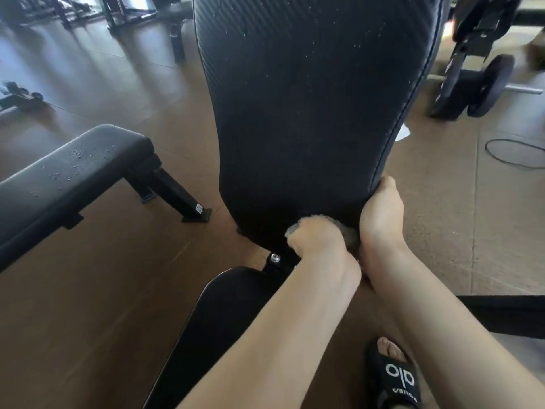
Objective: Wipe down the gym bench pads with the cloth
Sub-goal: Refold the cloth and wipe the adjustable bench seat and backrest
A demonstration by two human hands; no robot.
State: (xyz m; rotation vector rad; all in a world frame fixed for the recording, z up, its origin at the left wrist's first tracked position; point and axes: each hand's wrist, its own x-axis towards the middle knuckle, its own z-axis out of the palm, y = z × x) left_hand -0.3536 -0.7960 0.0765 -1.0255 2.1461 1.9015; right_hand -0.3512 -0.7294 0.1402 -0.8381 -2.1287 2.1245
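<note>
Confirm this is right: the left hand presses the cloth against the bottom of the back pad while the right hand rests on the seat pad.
Not quite. In the head view the right hand grips the back pad's lower right edge, not the seat pad. The left hand does press the cloth there.

Single head-worn wide-angle view, looking forward and steeply down from close above the back pad (300, 113) and seat pad (224, 314), both hands near frame centre. Edges bowed by the lens; gym floor (97, 305) stretching away toward upper left.

Cloth (349, 231) mostly hidden btwn hands; back pad (309, 98) top cut off.
</note>
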